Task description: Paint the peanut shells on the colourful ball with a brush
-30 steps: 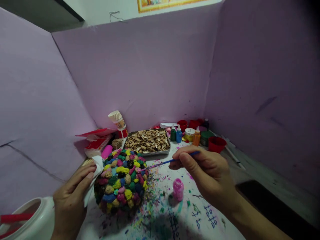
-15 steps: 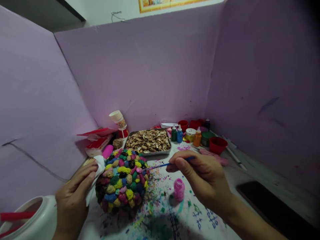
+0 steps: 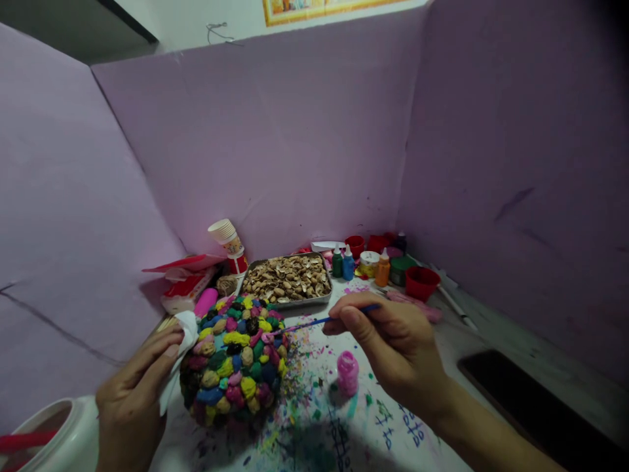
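Paintbrush (image 3: pixel 314 322) touches shell ball (image 3: pixel 230 360), tissue (image 3: pixel 189 325) pressed alongside; metal tray (image 3: pixel 295 305) holds bare shells (image 3: pixel 287 278).

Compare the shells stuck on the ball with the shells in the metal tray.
Ball shells are painted pink, yellow, green, blue and black; tray shells are bare tan. Ball shells sit packed in a dome; tray shells lie loose in the metal tray. Both look like nutshell pieces.

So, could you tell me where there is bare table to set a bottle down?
Bare table lies on the right, between the red cup and the dark slab. A smaller, paint-spattered patch sits between the pink bottle and the tray of shells, under the brush. The back row of paint bottles is crowded.
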`<move>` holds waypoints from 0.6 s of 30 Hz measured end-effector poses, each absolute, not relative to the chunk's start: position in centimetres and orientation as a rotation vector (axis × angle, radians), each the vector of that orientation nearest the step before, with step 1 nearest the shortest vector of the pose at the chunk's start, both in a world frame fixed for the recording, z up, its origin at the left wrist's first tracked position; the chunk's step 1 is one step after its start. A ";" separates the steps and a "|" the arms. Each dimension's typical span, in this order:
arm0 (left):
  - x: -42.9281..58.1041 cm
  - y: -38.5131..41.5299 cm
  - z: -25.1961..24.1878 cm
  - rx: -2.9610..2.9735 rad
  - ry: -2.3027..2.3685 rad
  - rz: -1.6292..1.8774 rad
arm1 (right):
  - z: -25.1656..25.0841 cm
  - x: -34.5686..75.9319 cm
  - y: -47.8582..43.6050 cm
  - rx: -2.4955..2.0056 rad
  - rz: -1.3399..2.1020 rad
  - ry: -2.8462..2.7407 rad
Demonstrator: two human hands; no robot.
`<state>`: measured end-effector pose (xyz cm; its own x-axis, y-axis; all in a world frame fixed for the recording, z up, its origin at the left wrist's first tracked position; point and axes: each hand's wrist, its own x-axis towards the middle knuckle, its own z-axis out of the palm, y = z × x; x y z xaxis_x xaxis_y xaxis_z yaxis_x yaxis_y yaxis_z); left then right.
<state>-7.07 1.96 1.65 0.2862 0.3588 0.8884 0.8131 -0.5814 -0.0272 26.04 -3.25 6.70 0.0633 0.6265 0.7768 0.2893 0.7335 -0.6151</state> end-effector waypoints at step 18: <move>-8.9 2.5 1.5 -2.084 -0.941 -1.098 | 6.6 26.0 -3.0 -0.822 0.352 -1.529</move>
<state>-8.93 2.46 1.53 0.4076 0.3094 0.8591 0.8016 -0.5719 -0.1744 26.00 -2.98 6.56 0.0595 0.6750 0.7354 0.2855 0.6944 -0.6605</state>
